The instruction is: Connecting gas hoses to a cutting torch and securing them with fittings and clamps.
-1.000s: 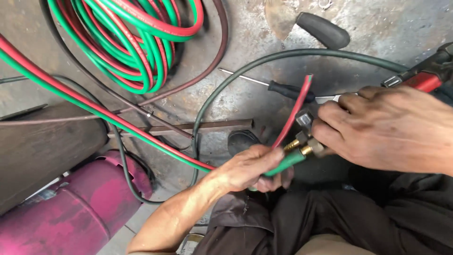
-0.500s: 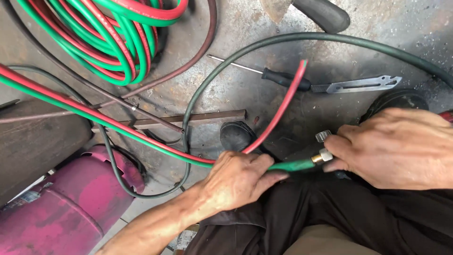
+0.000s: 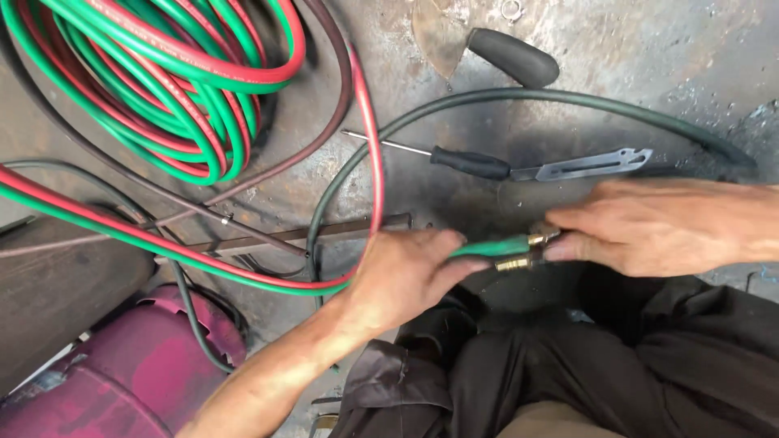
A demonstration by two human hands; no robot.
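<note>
Your hands have drawn level, hose end now straightened | left hand [image 3: 406, 276] clenches green hose [image 3: 495, 246]; right hand [image 3: 657, 227] pinches brass fittings [image 3: 527, 251] over your lap | hose limp (hold beside fittings)

A grimy, soot-stained concrete floor [image 3: 649, 65] in flat daylight carries a coil of red and green hose [image 3: 162, 81], a black-handled screwdriver [image 3: 471, 162], and a magenta gas cylinder [image 3: 122, 381] at lower left.
</note>
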